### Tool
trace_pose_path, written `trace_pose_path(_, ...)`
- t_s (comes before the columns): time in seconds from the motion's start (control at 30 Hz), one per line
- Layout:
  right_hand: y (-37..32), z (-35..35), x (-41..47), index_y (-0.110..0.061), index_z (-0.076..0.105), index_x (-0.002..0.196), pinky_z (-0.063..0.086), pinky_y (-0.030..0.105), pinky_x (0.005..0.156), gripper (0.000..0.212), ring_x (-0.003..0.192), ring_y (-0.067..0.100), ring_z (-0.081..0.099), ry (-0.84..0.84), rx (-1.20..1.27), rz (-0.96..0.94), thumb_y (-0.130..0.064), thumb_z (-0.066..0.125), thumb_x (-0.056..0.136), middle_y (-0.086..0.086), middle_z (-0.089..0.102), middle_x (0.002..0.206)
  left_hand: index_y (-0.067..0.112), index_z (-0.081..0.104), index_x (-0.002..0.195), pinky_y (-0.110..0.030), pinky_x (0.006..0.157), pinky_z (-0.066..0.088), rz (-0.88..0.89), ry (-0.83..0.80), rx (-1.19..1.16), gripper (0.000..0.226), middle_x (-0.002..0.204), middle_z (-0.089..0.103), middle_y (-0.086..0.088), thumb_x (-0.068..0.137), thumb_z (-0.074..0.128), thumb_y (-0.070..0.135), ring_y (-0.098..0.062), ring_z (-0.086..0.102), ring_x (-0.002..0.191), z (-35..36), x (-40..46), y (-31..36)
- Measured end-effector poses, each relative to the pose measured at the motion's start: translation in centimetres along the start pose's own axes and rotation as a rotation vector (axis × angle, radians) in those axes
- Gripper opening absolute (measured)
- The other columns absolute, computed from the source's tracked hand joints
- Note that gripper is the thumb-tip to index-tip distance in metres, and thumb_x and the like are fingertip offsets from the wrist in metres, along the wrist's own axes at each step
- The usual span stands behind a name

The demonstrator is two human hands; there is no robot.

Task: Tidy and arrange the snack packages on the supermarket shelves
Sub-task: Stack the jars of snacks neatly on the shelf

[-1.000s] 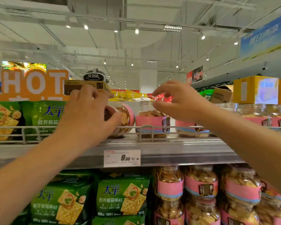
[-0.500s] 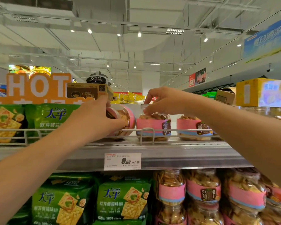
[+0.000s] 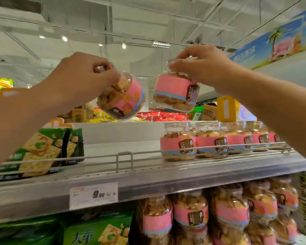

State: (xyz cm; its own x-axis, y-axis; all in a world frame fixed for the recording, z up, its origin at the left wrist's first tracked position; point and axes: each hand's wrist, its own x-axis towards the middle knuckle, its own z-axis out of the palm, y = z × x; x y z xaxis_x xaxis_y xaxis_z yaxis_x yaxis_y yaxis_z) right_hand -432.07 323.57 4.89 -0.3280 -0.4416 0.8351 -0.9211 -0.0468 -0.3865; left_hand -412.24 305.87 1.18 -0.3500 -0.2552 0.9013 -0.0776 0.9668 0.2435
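My left hand [image 3: 81, 76] grips the lid end of a clear cookie jar with a pink label [image 3: 122, 98], held tilted in the air above the top shelf. My right hand [image 3: 201, 66] grips the lid of a second pink-labelled jar [image 3: 175, 92], hanging nearly upright beside the first. Both jars are well above the grey top shelf [image 3: 148, 175]. A row of matching jars [image 3: 210, 142] stands on the shelf's right part behind the wire rail. The stretch of shelf below the lifted jars holds nothing.
Green cracker packs [image 3: 48, 149] lean on the shelf's left part. A price tag [image 3: 94, 195] hangs on the shelf's front edge. More pink jars [image 3: 219, 213] and green packs [image 3: 95, 232] fill the shelf below. Yellow and brown cartons [image 3: 226, 110] sit beyond.
Both hands have lifted their jars off the top shelf and raised them into the air. The view has tilted and moved closer.
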Motion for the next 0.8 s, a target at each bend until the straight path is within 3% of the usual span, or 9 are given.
trace_pose_path(0.1, 2.1, -2.5, 0.3, -0.024, 0.070, 0.088, 0.057, 0.034, 0.069, 0.027, 0.074, 0.012, 0.065, 0.003, -0.165, 0.014, -0.046, 0.075, 0.075, -0.002, 0.068, 0.087, 0.027, 0.074, 0.093, -0.026, 0.067, 0.045, 0.025, -0.101, 0.015, 0.031, 0.097, 0.070, 0.001, 0.088, 0.057, 0.051, -0.012, 0.060, 0.081, 3.1, 2.9, 2.7)
trace_pose_path(0.27, 6.9, -4.6, 1.3, -0.025, 0.071, 0.092, 0.059, 0.032, 0.067, 0.029, 0.078, 0.013, 0.067, -0.008, -0.352, 0.034, -0.050, 0.072, 0.077, -0.001, 0.070, 0.087, 0.004, 0.072, 0.082, -0.033, 0.064, 0.043, 0.007, -0.160, 0.061, 0.053, 0.084, 0.068, -0.016, 0.088, 0.055, 0.053, -0.030, 0.061, 0.077, 9.2, 6.9, 6.0)
trace_pose_path(0.4, 10.3, -4.9, 2.5, -0.023, 0.073, 0.086, 0.051, 0.021, 0.053, 0.029, 0.070, 0.008, 0.065, -0.068, -0.383, 0.004, -0.051, 0.071, 0.078, -0.006, 0.068, 0.077, 0.006, 0.074, 0.086, -0.040, 0.075, 0.051, -0.089, -0.219, 0.133, 0.054, 0.090, 0.069, -0.015, 0.084, 0.059, 0.058, -0.029, 0.063, 0.084, 13.2, 8.6, 6.9)
trace_pose_path(0.53, 12.6, -4.6, 3.3, -0.024, 0.074, 0.082, 0.046, 0.019, 0.051, 0.030, 0.067, 0.007, 0.063, -0.090, -0.379, -0.002, -0.053, 0.071, 0.076, -0.007, 0.068, 0.073, 0.013, 0.069, 0.076, -0.028, 0.054, 0.041, -0.179, -0.226, 0.258, 0.048, 0.081, 0.066, -0.009, 0.079, 0.062, 0.060, -0.022, 0.058, 0.071, 15.5, 9.2, 7.2)
trace_pose_path(0.7, 13.2, -4.2, 3.5, -0.023, 0.073, 0.086, 0.042, 0.020, 0.050, 0.037, 0.069, 0.008, 0.063, -0.107, -0.361, -0.027, -0.059, 0.067, 0.078, -0.005, 0.069, 0.075, 0.015, 0.069, 0.079, -0.035, 0.069, 0.049, -0.245, -0.328, 0.316, 0.072, 0.085, 0.067, -0.007, 0.064, 0.057, 0.085, -0.024, 0.061, 0.080, 15.5, 9.9, 7.5)
trace_pose_path(0.8, 12.8, -4.6, 3.3, -0.020, 0.072, 0.091, 0.046, 0.022, 0.055, 0.033, 0.073, 0.012, 0.064, -0.178, -0.324, 0.005, -0.051, 0.062, 0.084, -0.002, 0.070, 0.079, 0.015, 0.066, 0.088, -0.030, 0.060, 0.043, -0.293, -0.427, 0.300, 0.079, 0.083, 0.062, -0.005, 0.064, 0.050, 0.089, -0.019, 0.054, 0.068, 14.7, 9.8, 7.7)
